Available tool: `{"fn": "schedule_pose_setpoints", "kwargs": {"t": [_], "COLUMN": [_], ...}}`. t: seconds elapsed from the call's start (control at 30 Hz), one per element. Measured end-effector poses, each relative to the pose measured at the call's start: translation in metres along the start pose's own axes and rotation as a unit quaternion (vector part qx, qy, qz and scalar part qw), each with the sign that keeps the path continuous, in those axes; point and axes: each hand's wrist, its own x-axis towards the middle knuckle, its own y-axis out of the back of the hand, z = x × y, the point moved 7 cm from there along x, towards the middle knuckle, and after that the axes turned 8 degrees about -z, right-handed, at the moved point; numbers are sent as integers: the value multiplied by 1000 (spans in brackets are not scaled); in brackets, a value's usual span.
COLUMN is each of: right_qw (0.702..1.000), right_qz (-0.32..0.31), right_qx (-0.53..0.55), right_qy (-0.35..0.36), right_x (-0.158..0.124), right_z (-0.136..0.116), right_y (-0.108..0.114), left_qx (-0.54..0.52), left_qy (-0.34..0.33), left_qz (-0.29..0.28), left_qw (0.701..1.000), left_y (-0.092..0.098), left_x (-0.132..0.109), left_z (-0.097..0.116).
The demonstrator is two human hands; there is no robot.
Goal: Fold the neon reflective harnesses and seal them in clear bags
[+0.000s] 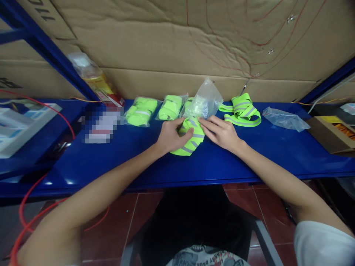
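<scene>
Partly covered by fingers, a neon strap bundle [197, 133] sits mid-table, clasped by the left hand [172, 136]; whether the right hand [222, 132] grips it is unclear. A clear bag [207, 96] half-hides one packed bundle [189, 102]. Rightward, a cut-off carton [330, 136] holds blurred orange items [345, 130].

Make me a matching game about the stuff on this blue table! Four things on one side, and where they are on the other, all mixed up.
Things:
1. Bottle
2. Striped green bundle
3. Flat clear bag
4. Cardboard box

Places:
A. Between the loose strap and the cardboard box
B. At the far right, open, with something orange inside
C. Left of the wrapped green packs, by the cardboard wall
D. Between the left hand and the right hand

Right pairs: 1-C, 2-D, 3-A, 4-B
</scene>
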Motion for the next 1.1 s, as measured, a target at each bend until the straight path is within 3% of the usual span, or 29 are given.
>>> {"fn": "schedule_pose_setpoints", "kwargs": {"t": [0.17, 0.4, 0.63, 0.73, 0.83, 0.93, 1.03, 1.1], "right_qw": [1000, 997, 999, 994, 948, 855, 779, 763], "right_qz": [-12, -45, -35, -15, 26, -4, -37, -19], "right_qx": [-13, 39, 28, 111, 265, 401, 499, 533], "right_qy": [-13, -45, 13, -17, -172, -328, -379, -365], "right_x": [-1, -4, 0, 0, -6, -17, -19, -14], "right_z": [7, 17, -3, 2, 33, 62, 71, 69], "right_y": [-1, -8, -7, -4, -8, -29, -46, -46], "left_qx": [-18, -78, -105, -137, -156, -177, -206, -210], "left_qy": [4, 51, 64, 62, 69, 55, 15, -4], "left_qz": [-12, 92, 84, 72, 85, 90, 63, 49], "left_qw": [1000, 991, 989, 986, 982, 979, 976, 977], "left_y": [-3, -1, -1, -4, -5, -4, -5, -5], "left_x": [-1, -5, -2, -2, -3, -2, 0, 1], "left_z": [0, -19, -27, -30, -34, -33, -28, -26]}}
